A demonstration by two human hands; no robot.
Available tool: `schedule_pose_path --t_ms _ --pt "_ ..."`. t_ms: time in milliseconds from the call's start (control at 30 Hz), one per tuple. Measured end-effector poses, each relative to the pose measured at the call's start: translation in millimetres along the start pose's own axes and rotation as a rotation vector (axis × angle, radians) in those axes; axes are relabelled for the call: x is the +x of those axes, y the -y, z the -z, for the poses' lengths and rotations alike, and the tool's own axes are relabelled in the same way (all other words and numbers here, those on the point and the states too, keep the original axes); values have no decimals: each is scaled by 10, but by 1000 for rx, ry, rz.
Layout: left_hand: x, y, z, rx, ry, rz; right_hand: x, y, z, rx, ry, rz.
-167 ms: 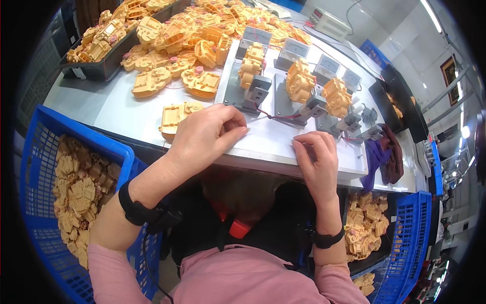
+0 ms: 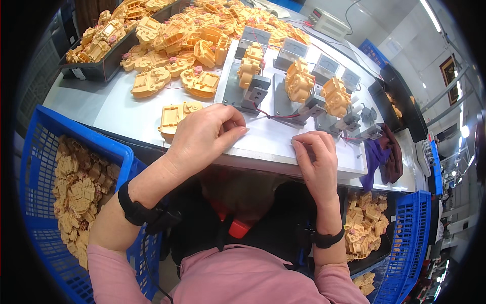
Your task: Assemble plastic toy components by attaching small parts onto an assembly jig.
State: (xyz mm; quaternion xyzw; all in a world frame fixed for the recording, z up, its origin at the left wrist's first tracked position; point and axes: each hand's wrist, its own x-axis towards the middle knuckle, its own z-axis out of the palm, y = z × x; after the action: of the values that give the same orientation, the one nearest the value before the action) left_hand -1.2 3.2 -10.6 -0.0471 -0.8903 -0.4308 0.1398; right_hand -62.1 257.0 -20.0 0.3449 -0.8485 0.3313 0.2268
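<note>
My left hand [image 2: 210, 129] rests at the near edge of a white board [image 2: 263, 147]. Its fingers are curled and its thumb tip lies close to the index tip, with nothing seen between them. Likewise my right hand [image 2: 319, 154] leans on the board's front edge, fingers bent and thumb near the index, nothing in it. Three yellow plastic gear housings stand in fixtures behind my hands: the left housing [image 2: 250, 66], the middle housing [image 2: 299, 81] and the right housing [image 2: 336, 97]. Another yellow housing [image 2: 174, 118] lies beside my left wrist, partly hidden by the hand.
A heap of yellow housings [image 2: 187, 35] covers the table's back left, beside a black tray [image 2: 96, 71]. Panel meters [image 2: 293, 48] line the board's rear. Blue crates, left [image 2: 38, 182] and right [image 2: 405, 223], hold more housings. Purple cloth [image 2: 373, 157] hangs at right.
</note>
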Motion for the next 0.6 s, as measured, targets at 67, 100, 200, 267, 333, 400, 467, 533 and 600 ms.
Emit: schedule_pose_path --t_ms 67,100,200,267,333,400,467,533,600 --pt "-1 1 1 0 -2 -5 1 2 2 4 3 -2" --pt "-3 -4 4 0 0 -2 1 -2 2 5 7 -4" --pt "-9 -9 7 0 2 0 1 3 3 11 10 -7" --pt "-10 -6 4 -1 2 -1 1 3 4 15 9 -9" --pt "-11 7 -4 7 -8 -9 2 -6 3 13 11 -4" --pt "-13 10 -6 7 -11 -9 0 -4 0 13 10 -8" --pt "-12 8 -5 6 -13 -10 0 0 0 12 8 -12" --pt "-9 -2 2 11 -3 -4 3 5 6 11 5 -8" --pt "-13 -1 2 13 -5 -8 4 5 1 13 5 -6"
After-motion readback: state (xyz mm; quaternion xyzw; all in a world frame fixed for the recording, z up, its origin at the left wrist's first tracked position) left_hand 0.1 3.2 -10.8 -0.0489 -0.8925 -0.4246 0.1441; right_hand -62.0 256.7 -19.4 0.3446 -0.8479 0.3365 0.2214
